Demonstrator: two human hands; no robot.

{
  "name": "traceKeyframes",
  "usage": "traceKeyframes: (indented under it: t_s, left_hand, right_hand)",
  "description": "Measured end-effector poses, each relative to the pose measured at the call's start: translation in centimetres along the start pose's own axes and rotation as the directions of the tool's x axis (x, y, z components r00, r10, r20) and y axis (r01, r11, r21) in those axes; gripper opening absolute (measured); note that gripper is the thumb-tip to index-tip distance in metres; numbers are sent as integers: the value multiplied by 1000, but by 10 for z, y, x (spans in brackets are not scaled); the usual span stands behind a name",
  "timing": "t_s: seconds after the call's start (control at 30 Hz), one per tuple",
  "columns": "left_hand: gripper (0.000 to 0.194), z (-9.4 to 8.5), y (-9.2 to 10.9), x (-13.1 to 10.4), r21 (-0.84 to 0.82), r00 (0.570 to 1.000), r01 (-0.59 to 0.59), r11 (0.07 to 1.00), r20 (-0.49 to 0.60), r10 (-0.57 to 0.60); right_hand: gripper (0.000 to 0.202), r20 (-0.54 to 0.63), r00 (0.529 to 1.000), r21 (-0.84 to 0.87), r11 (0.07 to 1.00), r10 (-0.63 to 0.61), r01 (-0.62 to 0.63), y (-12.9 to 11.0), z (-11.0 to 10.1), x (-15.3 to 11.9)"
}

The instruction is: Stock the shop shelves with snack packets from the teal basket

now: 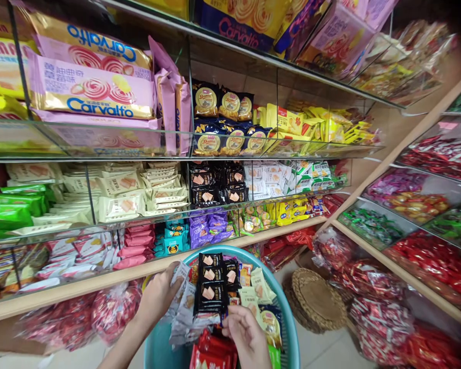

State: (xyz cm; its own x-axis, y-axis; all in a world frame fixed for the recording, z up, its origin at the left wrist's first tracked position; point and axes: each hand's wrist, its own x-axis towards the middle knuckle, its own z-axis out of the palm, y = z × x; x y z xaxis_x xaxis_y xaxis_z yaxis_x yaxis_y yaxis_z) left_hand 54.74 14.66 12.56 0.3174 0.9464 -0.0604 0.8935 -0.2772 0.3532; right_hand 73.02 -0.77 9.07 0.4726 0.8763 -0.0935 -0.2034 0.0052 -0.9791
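A teal plastic basket [292, 312] full of wrapped snacks stands in front of me. At its left side my left hand [163, 293] closes its fingers on a silvery-white snack packet [180, 274], with more such packets below. Inside the basket, my right hand [248, 333] is curled with thumb and fingers together; whatever lies between them is hidden. It is beside a stack of black wafer packets [211, 279] and red packets [215, 351]. Cream packets [249, 297] and a navy round-label cookie packet [271, 325] lie to its right.
Glass-fronted shelves [138, 220] with sorted snack packets rise ahead, their wooden bottom edge [100, 279] just behind the basket. Woven baskets [318, 300] stand on the floor at right, near bags of red-wrapped sweets [372, 277]. More sweet bins [434, 256] line the right side.
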Motion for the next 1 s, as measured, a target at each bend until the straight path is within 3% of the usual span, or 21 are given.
traceKeyframes:
  t_s: [0.1, 0.43, 1.0]
  left_hand:
    - [41, 0, 9, 2, 135, 998, -7, 991, 57, -1]
    - [37, 3, 22, 6, 275, 995, -15, 961, 95, -12]
    - [31, 21, 28, 14, 251, 998, -44, 967, 53, 32]
  right_hand:
    - [46, -2, 1000, -3, 1000, 0, 0, 3, 0, 0]
    - [44, 2, 999, -32, 999, -36, 36, 19, 0, 2]
    - [45, 8, 999, -67, 997, -41, 41, 21, -4, -1]
